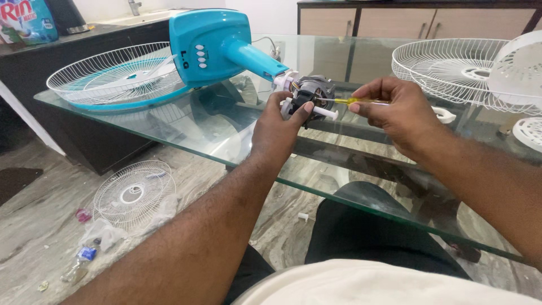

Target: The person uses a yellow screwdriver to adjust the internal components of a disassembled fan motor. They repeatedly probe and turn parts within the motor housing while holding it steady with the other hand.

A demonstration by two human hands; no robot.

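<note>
The left hand (pixel 278 125) is gripping the fan motor (pixel 309 93), fingers closed around it, at the end of the teal fan body (pixel 210 45). The right hand (pixel 395 116) is pinching a yellow-handled screwdriver (pixel 351 101), its tip touching the motor just beside the left fingers.

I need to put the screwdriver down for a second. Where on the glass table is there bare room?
Bare glass lies along the near table edge, below both hands, and between the teal fan base and left hand. It is crowded around the motor and by the white grille at right.
</note>
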